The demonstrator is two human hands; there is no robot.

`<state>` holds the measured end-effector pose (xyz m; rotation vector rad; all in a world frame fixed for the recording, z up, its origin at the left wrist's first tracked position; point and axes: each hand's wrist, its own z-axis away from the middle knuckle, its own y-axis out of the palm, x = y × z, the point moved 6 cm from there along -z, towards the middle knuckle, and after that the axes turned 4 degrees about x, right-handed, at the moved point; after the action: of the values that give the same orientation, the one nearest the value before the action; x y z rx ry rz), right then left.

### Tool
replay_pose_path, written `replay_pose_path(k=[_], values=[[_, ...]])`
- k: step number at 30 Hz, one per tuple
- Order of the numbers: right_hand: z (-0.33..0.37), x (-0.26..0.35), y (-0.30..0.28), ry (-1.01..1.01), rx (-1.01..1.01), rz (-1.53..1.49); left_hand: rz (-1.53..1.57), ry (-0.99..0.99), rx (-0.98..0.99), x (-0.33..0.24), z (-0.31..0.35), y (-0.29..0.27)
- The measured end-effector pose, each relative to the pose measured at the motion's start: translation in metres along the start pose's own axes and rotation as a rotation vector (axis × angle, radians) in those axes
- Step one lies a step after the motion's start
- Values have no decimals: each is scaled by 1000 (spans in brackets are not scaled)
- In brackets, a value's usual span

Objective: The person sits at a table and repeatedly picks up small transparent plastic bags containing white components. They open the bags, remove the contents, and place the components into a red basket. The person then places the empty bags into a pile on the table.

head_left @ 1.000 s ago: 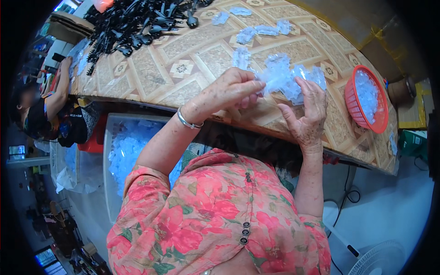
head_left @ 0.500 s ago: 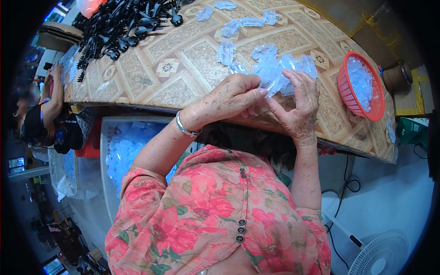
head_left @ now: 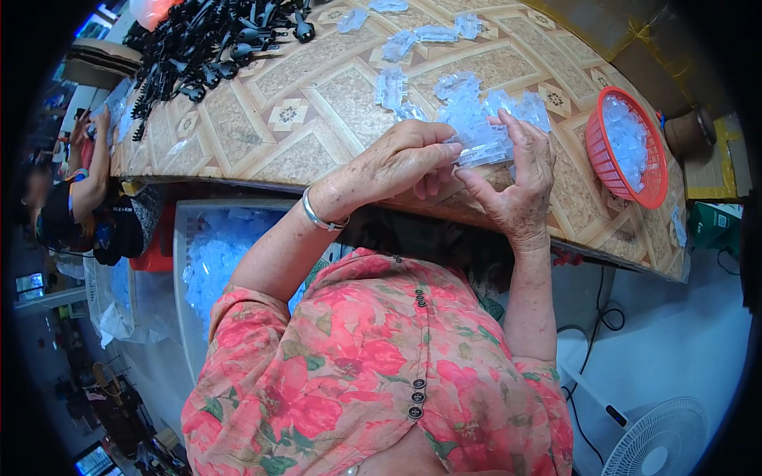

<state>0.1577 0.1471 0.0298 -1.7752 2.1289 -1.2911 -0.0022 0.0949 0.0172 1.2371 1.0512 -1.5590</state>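
Observation:
My left hand (head_left: 397,163), with a silver bracelet on its wrist, pinches one end of a clear plastic strip of moulded parts (head_left: 482,151). My right hand (head_left: 516,186) holds the other end of the same strip, fingers raised. Both hands hover at the near edge of the patterned table (head_left: 317,119). Just beyond them lies a heap of more clear plastic parts (head_left: 476,111).
A red basket (head_left: 607,163) with clear parts stands at the right. A pile of black plastic parts (head_left: 210,44) lies at the far left. Below the table edge sits a white tub (head_left: 186,262) of clear pieces. Another person (head_left: 87,190) sits at left. A white fan (head_left: 663,440) stands bottom right.
My hands have closed together on the clear strip and lifted it from the heap; earlier the right hand was open and apart from the left.

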Motion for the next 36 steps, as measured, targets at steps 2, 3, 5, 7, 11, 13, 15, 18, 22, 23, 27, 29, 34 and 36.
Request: replay_pose_path(k=[2, 3, 5, 7, 11, 13, 15, 18, 22, 23, 27, 29, 34, 36], values=[[0, -1, 0, 2, -4, 32, 4, -4, -15, 4, 0, -2], [1, -2, -1, 5, -17, 30, 10, -7, -31, 4, 0, -3], [3, -5, 0, 7, -40, 24, 24, -12, -68, 4, 3, -7], [2, -6, 1, -11, -40, 28, 16, -3, -83, 2, 4, -10], [1, -3, -1, -29, -42, 89, 29, 31, -110, 1, 5, -17], [2, -3, -1, -7, -46, 117, 32, 42, -108, 0, 5, -22], [2, -4, -1, 10, -52, 150, 19, 56, -123, -1, 6, -26], [3, -5, -2, 17, -67, 197, -59, 90, -210, -5, 8, -37], [2, -5, -3, 24, -77, 231, -320, 195, -443, -6, 12, -69], [1, -4, -3, 27, -79, 233, -405, 230, -511, -5, 13, -79], [2, -6, -3, 62, -68, 217, -768, 275, -711, -5, 5, -119], [2, -7, -4, 71, -62, 204, -823, 192, -747, 6, -6, -140], [0, -6, -2, 70, -54, 198, -1110, 105, -697, 8, -37, -155], [1, -7, -3, 68, -48, 199, -1164, 88, -701, 8, -50, -154]])
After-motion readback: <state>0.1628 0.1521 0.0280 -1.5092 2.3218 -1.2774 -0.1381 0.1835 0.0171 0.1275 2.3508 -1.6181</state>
